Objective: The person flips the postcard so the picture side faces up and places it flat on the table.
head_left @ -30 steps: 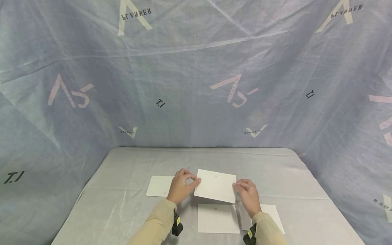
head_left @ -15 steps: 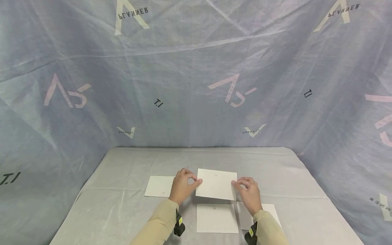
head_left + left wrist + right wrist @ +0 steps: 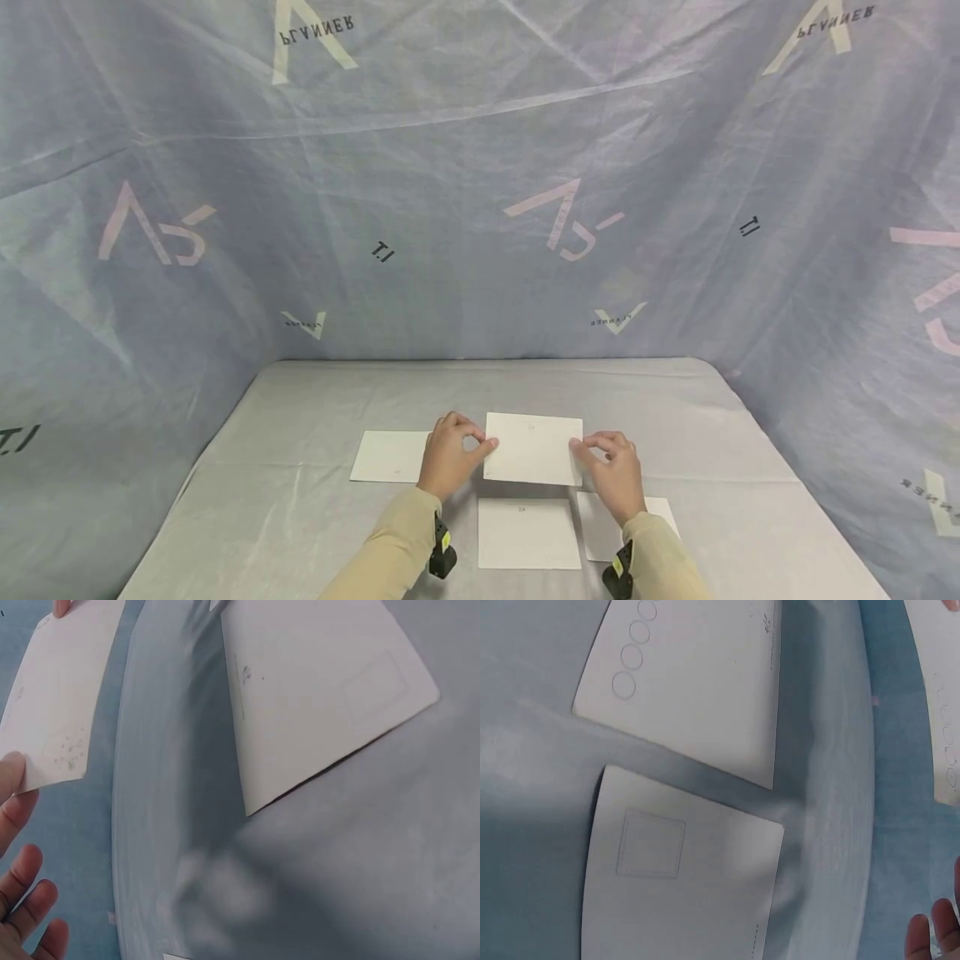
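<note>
Between my hands a white postcard (image 3: 533,450) is held up above the table, its printed side facing me. My left hand (image 3: 452,457) pinches its left edge between thumb and forefinger. At the opposite edge, my right hand (image 3: 617,477) pinches it the same way. Below it, a second postcard (image 3: 528,533) lies flat on the cloth. Another postcard (image 3: 600,533) lies beside that one, partly hidden by my right hand and sleeve. In the right wrist view, one lying postcard (image 3: 697,682) shows a row of circles and the other postcard (image 3: 682,900) a stamp box.
Farther left, one more postcard (image 3: 384,457) lies on the grey cloth-covered table (image 3: 262,517), partly behind my left hand. A printed grey-blue fabric (image 3: 450,208) hangs along the back and both sides.
The held postcard has levelled out, its right side rising slightly, and both hands still pinch it. The lying postcards appear a little farther left as the head view shifts.
</note>
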A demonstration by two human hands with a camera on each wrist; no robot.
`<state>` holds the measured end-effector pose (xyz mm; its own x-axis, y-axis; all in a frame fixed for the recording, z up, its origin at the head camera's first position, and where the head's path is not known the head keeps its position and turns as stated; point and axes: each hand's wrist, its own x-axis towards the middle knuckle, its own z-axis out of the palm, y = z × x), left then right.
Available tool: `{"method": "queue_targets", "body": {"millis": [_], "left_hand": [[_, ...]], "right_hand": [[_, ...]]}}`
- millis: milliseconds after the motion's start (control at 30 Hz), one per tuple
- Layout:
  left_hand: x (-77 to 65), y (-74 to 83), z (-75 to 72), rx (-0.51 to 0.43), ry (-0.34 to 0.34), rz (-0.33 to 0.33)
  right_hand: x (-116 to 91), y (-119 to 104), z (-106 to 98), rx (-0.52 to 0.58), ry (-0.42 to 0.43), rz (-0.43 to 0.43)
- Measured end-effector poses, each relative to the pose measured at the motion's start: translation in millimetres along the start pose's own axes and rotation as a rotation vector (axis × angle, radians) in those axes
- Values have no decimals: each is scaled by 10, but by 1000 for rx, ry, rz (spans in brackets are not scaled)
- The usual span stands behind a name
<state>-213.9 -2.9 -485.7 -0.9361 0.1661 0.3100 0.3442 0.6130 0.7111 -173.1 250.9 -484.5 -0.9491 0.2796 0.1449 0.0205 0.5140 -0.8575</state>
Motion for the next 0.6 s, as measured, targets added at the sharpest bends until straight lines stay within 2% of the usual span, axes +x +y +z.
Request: {"method": "queue_targets", "body": {"millis": [600], "left_hand": [[7, 91, 156, 19, -12, 20]], "right_hand": [[27, 77, -136, -60, 32, -38]]}}
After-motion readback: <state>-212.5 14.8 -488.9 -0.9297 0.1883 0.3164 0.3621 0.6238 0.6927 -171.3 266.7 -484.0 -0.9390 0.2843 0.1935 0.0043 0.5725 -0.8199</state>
